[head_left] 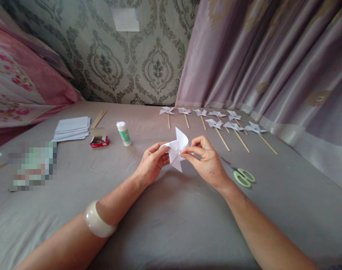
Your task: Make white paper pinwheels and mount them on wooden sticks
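left hand (pixel 152 165) clamps paper pinwheel (pixel 175 152) by edge, seemingly for steadiness; right hand (pixel 210 161) fingertips pinch near its centre.

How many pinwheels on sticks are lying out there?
8: five pinwheels across the back row, and three pinwheels in a nearer row, toward the right. None seems hidden.

a room in a home, most likely a bedroom

a wide grey sheet (pixel 165 225) spreads like bedding; beyond its far edge stands patterned wallpaper (pixel 125 63), right of the sheet hang shiny mauve curtains (pixel 244 56), and at the sheet's far left drapes pink floral cloth (pixel 15 78).
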Tool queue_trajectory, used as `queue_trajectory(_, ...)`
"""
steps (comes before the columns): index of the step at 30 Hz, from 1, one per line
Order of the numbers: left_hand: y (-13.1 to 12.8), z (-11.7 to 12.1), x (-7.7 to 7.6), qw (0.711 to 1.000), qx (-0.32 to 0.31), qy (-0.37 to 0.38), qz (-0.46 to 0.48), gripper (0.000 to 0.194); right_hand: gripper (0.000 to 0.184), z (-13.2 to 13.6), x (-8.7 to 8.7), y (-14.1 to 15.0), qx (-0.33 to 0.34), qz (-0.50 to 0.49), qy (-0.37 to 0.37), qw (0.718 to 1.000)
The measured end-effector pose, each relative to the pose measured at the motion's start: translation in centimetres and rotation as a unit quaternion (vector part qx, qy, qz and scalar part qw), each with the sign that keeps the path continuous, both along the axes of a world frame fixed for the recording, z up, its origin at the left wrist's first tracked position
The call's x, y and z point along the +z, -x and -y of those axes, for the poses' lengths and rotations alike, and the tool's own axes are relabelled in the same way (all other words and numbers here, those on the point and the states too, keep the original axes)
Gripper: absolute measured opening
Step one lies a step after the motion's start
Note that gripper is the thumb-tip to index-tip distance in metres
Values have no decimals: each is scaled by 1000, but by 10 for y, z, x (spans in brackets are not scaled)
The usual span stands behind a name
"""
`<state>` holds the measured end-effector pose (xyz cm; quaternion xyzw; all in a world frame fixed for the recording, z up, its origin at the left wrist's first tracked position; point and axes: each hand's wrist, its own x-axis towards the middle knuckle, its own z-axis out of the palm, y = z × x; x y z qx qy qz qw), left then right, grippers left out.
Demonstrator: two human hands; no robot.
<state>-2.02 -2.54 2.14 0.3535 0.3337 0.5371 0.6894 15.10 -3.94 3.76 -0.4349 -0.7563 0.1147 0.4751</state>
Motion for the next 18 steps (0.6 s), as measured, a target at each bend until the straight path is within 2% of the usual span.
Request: queue_trajectory(18, 0, 2, 3, 1000, -9, -1, 11, 26, 8, 0, -2, 0, 10, -2, -7, 1000)
